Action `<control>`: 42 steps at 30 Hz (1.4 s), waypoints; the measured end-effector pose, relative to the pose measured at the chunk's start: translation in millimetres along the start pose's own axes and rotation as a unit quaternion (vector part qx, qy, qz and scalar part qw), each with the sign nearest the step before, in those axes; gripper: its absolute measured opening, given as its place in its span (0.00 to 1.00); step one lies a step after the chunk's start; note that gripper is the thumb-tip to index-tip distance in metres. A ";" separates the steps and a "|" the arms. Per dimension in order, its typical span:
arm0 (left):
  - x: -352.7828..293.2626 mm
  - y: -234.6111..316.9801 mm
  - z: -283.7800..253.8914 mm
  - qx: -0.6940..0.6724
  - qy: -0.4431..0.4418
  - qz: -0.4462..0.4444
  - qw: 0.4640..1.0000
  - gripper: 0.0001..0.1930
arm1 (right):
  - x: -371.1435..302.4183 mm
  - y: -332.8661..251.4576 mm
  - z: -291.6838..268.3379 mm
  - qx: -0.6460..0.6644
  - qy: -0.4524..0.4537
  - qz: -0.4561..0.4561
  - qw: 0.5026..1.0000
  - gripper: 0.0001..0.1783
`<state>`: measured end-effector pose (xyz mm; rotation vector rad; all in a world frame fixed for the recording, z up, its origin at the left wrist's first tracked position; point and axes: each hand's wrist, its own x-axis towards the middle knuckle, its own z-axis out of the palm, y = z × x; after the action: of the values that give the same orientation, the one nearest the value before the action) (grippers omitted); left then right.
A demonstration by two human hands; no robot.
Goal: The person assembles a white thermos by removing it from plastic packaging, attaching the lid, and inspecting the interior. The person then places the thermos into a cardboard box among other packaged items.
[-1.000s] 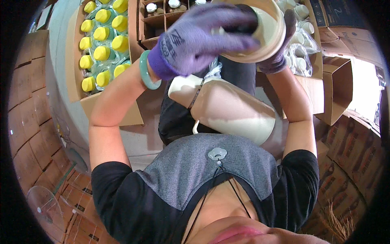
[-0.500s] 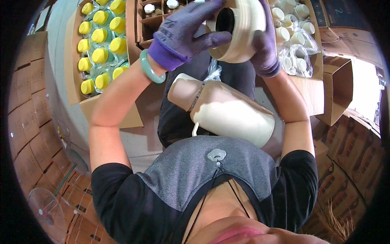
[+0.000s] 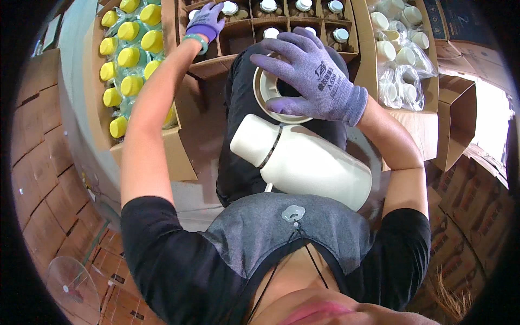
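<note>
A purple work glove covers my left hand (image 3: 206,19), which reaches over a divided carton (image 3: 208,69) with its fingers apart. It is beside a white cap in the back left corner, and I see nothing held. My right hand (image 3: 317,81), gloved too, spans a round cream hollow casing (image 3: 264,86) standing between my thighs. Its thumb lies on the near rim and its fingers stretch over the far side; part of the dark opening is covered. A cream vacuum jug (image 3: 311,162) with a thin dark patterned band lies on its side across my lap.
White-capped bottles (image 3: 268,6) stand in the carton's compartments. On the left a box holds yellow-capped bottles (image 3: 129,57) in clear plastic. White cups or caps (image 3: 405,56), bagged, fill the right-hand box. Stacked cartons (image 3: 40,151) and a fan (image 3: 70,284) are at the left.
My left hand has left the cream casing and moved out to the divided carton. The casing has come down from raised between both hands to my lap, with my right hand on it.
</note>
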<state>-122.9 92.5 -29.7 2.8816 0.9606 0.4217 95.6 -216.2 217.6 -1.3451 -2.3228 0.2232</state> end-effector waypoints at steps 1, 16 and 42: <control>4.0 -13.3 21.9 0.015 -0.004 -0.029 0.999 0.32 | 2.9 2.0 2.0 0.011 -0.004 0.000 1.000 0.38; 72.8 31.9 -17.7 0.018 -0.147 -0.196 0.969 0.43 | -48.2 17.9 -22.5 0.117 0.138 0.168 0.969 0.36; -152.1 224.0 -341.9 -0.249 0.243 0.014 0.937 0.29 | -75.4 -52.7 -79.7 0.495 0.260 0.230 0.797 0.19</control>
<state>-206.3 -183.2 297.7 2.3636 0.7171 1.2238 122.6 -314.1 284.7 -1.1328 -1.0594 0.9316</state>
